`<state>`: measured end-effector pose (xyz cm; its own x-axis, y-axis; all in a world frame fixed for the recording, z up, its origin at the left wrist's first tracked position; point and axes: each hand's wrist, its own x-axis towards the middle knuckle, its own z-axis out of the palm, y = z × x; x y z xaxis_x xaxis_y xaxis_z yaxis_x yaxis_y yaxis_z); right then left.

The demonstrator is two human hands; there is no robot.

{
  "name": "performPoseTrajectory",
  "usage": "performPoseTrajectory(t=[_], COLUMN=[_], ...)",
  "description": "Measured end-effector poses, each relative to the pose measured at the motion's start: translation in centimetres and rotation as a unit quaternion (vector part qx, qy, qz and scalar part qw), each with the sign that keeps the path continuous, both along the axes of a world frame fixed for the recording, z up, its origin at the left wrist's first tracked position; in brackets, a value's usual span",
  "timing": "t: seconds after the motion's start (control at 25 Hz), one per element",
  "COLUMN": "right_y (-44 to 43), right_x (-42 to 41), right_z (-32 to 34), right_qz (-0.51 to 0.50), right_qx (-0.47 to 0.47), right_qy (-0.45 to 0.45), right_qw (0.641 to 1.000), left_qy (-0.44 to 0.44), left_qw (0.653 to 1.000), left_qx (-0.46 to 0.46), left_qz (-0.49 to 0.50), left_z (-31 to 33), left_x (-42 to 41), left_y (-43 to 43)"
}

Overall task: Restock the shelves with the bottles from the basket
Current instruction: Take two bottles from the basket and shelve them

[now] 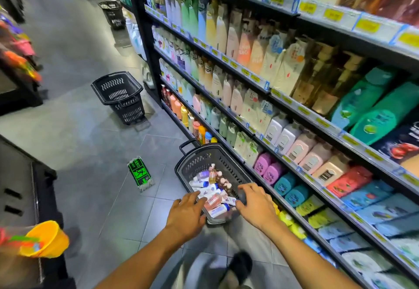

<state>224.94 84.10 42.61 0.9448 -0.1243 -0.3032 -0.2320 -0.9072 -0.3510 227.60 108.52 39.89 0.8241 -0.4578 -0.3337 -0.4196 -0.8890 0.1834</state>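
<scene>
Your left hand [184, 215] rests on the near rim of the basket [199, 164], its grip spread apart and holding nothing. Your right hand [255, 204] is on the right rim; its grip curls around something dark there, but you cannot tell what. The basket sits on the floor [95, 143], just beside the shelves [317, 116]. Many small bottles [213, 195] lie piled inside it. Another basket [120, 96] stands farther down the aisle.

A shop aisle: long shelves [294, 98] packed with toiletry bottles [281, 66], yellow price tags [333, 14] along edges, shopping baskets [120, 93] on the tiled floor [90, 148].
</scene>
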Motion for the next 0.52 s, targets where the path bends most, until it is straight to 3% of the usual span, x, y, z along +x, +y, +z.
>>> performPoseTrajectory(t=[0.16, 0.52], right_y=[-2.4, -6.7], right_x=[7.2, 22.1], right_z=[-2.5, -12.6], right_qz=[-0.013, 0.042], right_qx=[0.024, 0.013], right_qy=[0.029, 0.094], right_qw=[0.999, 0.995], left_qy=[-0.005, 0.076], left_qw=[1.0, 0.995], left_qx=[0.0, 0.065], left_qz=[-0.006, 0.001], left_z=[-1.5, -10.1], left_x=[6.7, 21.4], left_y=[-2.4, -6.1])
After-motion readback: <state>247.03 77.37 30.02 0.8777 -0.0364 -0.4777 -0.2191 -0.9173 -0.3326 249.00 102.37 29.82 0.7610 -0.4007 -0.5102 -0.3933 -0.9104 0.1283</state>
